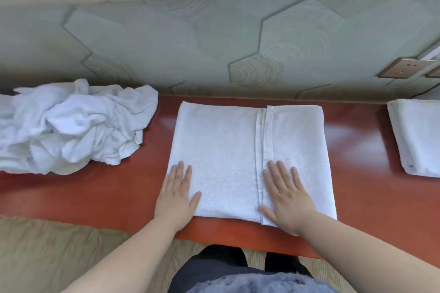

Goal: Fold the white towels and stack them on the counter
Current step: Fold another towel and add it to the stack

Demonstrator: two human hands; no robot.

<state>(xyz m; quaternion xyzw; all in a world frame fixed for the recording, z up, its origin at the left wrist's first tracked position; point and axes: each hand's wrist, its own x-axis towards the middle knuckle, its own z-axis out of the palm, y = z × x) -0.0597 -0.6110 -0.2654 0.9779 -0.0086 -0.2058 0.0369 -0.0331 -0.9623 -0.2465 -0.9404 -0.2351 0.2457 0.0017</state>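
Left hand (177,194) flat, fingers straight — right hand (287,194) likewise, both forearms extended

You are in a furnished room, hotel or home. You face hexagon-patterned wallpaper (166,43) with brass wall sockets (400,68), above a glossy red bench (119,192) and woven flooring (59,245).

The reddish-brown wooden worktop (133,188) is smooth and glossy, catching pale reflections. The folded white terry-cloth towel (219,150) looks matt and finely nubbed. The crumpled white cloth heap (71,126) is soft and creased.
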